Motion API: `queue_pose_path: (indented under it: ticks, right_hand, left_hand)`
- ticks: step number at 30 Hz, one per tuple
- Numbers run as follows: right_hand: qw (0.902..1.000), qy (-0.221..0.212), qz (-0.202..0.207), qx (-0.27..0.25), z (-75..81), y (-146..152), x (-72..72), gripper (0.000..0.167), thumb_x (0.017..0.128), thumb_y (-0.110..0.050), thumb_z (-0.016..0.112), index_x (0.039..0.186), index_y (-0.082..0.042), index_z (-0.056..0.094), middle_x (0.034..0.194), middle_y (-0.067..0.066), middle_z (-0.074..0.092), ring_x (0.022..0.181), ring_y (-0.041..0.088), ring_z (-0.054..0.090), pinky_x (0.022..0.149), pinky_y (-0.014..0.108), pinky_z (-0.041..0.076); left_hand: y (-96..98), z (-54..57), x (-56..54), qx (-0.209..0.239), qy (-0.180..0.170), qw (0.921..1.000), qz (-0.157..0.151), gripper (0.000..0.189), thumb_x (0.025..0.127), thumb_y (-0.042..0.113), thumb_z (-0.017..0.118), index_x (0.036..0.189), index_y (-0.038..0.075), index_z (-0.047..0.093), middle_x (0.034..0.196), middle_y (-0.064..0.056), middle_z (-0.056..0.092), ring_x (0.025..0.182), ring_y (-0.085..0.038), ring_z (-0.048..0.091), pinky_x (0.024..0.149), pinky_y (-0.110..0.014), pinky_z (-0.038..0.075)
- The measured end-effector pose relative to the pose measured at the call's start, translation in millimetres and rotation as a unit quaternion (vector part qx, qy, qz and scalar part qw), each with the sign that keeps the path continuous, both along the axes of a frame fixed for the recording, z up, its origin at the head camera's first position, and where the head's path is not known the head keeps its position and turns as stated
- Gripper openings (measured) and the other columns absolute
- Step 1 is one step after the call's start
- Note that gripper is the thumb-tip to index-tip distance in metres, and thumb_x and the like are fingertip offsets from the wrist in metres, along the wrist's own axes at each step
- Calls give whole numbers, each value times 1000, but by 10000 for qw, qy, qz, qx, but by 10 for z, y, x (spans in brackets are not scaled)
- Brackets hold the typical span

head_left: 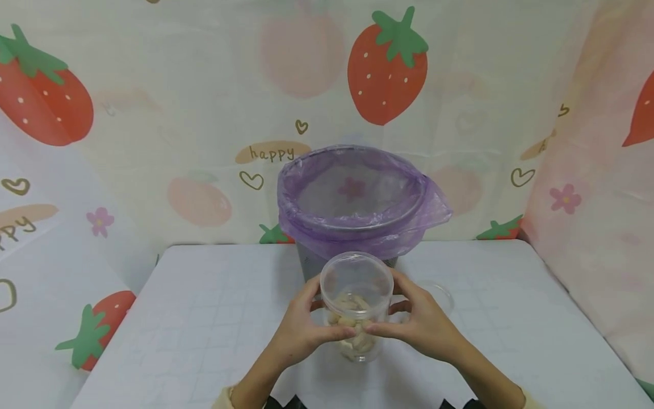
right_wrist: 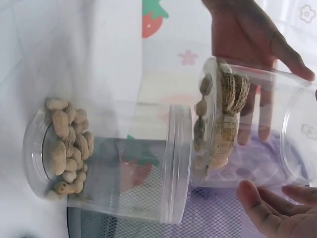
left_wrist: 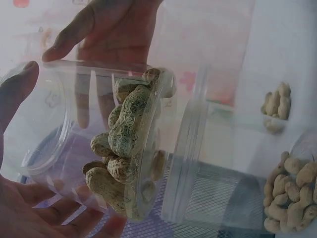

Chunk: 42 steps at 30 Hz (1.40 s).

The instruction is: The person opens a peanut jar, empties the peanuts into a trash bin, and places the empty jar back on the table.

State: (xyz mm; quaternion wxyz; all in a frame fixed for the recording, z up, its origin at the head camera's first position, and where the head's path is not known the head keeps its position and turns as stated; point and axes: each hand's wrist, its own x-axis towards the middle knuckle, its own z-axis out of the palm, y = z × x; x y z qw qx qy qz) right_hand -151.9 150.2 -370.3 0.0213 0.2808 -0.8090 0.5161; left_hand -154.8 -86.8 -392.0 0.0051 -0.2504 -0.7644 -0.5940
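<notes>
The person's left hand (head_left: 301,332) and right hand (head_left: 421,326) grip a clear jar (head_left: 357,278) from its 2 sides, thumbs on its near face and fingers curled round behind. This held jar is the landmark: it is roughly upright, its mouth uncovered, and peanuts (left_wrist: 129,129) lie at its bottom. Just below the held jar is the rim of a 2nd clear jar (right_wrist: 176,163), which stands on the white table (head_left: 214,324) with more peanuts (right_wrist: 72,148) on its floor; whether the 2 jars touch cannot be told. To the right of the held jar, beyond the right hand, lies a clear round lid (head_left: 451,298), partly hidden. Behind the held jar stands a dark mesh bin (head_left: 310,261) with a purple bag (head_left: 357,241) folded over its rim. Farthest beyond the held jar hangs a pale cloth (head_left: 204,102) printed with strawberries, hearts and the word "happy".
</notes>
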Motion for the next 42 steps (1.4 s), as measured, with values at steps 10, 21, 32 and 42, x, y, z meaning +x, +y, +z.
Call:
queue_pose_path:
  ticks: [10,21,32,42]
  right_hand:
    - [9998,-47,118,182,-37,65,10,84,79,-21,81,147,-4,34,128,17,58,110,34,59,83,27,58]
    - [9965,-84,90,831,213,108,-6,86,79,-32,81,148,-13,34,134,13,56,115,30,58,88,33,56]
    - [9692,230,178,2444,728,74,-37,91,76,-57,75,147,-13,40,138,7,52,119,26,56,90,43,54]
    - [9240,949,105,3702,982,-215,-77,88,71,-69,71,136,-11,55,132,10,57,114,27,59,90,46,54]
  left_hand:
    - [43,-39,20,85,-32,9999,-51,92,74,32,85,148,14,34,141,-8,53,128,-28,52,104,-53,44]
    - [59,-54,58,129,-177,9995,231,92,71,28,87,147,14,36,139,-6,53,126,-26,50,102,-50,42]
    - [140,-59,89,17,-169,9988,463,91,69,26,88,144,12,38,139,-4,54,124,-25,51,102,-52,44]
    - [166,-44,129,39,-267,9971,711,92,68,30,89,143,15,38,136,-1,55,122,-22,52,103,-54,42]
